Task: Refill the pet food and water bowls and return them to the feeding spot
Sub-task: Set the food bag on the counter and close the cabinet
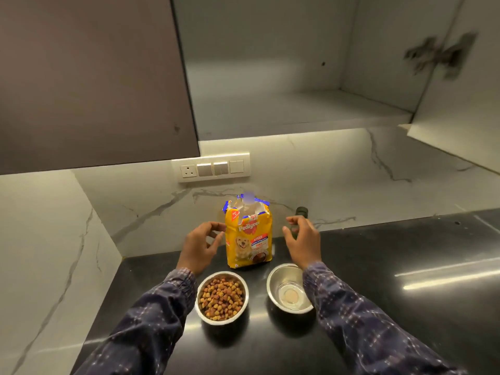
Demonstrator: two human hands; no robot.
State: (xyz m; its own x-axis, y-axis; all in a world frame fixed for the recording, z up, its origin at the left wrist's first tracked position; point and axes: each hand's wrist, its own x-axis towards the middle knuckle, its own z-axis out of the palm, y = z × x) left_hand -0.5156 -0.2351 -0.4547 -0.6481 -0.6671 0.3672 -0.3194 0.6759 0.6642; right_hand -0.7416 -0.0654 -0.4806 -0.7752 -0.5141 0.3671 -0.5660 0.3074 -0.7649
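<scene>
A yellow dog food bag (247, 240) stands upright with its top torn open, against the marble backsplash on the black counter (378, 266). In front of it sit two steel bowls: the left bowl (221, 297) is full of brown and yellow kibble, the right bowl (289, 288) holds only a little clear water. My left hand (201, 246) hovers just left of the bag, fingers spread and curled. My right hand (301, 236) hovers a little right of the bag, fingers apart, holding nothing.
A small dark object (301, 212), partly hidden behind my right hand, stands by the backsplash. An open wall cabinet (297, 109) hangs above, its door (454, 104) swung out at the right. A switch panel (213, 167) sits on the wall. A marble side wall bounds the counter at the left.
</scene>
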